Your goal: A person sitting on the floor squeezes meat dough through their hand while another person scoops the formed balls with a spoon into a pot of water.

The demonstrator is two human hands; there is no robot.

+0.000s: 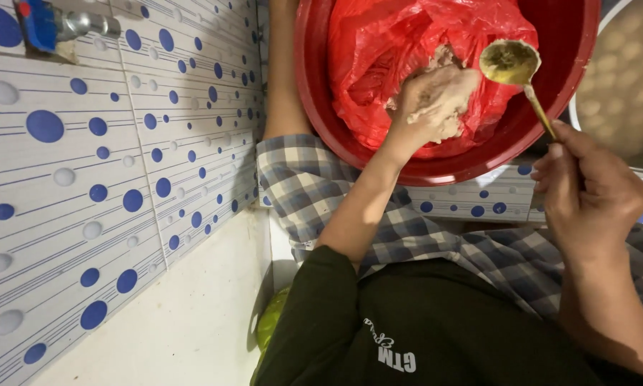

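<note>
A white tiled wall with blue dots (107, 179) fills the left of the frame. At the upper centre, a large round red plastic basin (314, 78) holds a crumpled red plastic bag (400, 36) containing a pale, pasty lump of dough-like food (446, 61). The left hand (436, 104), coated in that paste, presses into the lump with fingers curled round a clump. At the right, the right hand (589, 196) pinches a brass-coloured metal spoon (511, 64) by its handle, bowl over the bag.

Brass spoon (511, 63), pale paste (443, 100) in red bag (393, 43)
</note>
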